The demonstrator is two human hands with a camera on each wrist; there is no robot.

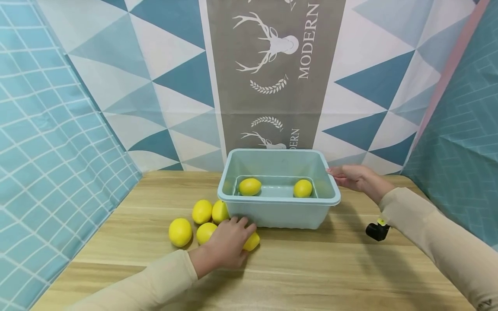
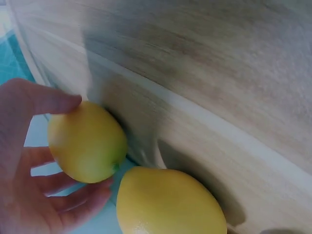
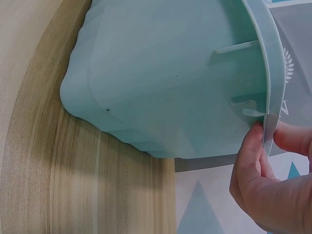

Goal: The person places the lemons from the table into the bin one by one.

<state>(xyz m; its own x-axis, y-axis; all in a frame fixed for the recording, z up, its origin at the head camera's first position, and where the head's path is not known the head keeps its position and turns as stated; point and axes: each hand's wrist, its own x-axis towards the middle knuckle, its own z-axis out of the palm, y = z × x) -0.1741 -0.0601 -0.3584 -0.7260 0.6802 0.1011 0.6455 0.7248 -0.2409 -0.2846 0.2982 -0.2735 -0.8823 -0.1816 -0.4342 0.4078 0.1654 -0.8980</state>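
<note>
My left hand [image 1: 230, 242] curls over a yellow lemon [image 1: 252, 242] in front of a pale blue-green plastic bin [image 1: 280, 214]. In the left wrist view the thumb and fingers lie round that lemon [image 2: 87, 142], and a second lemon [image 2: 170, 204] sits close by. With thumb and fingers, my right hand [image 1: 354, 177] pinches the bin's right rim [image 3: 271, 105]. Inside the bin are two lemons, one on the left [image 1: 250, 187] and one on the right [image 1: 302, 188]. Several loose lemons [image 1: 202, 211] lie on the table left of the bin, one partly behind my left hand.
The wooden table [image 1: 295, 268] ends at a patterned backdrop [image 1: 175, 86] just behind the bin. Tiled-print sheets stand at the left [image 1: 46, 142] and right [image 1: 455, 142]. A small black object [image 1: 376, 231] shows beside my right sleeve.
</note>
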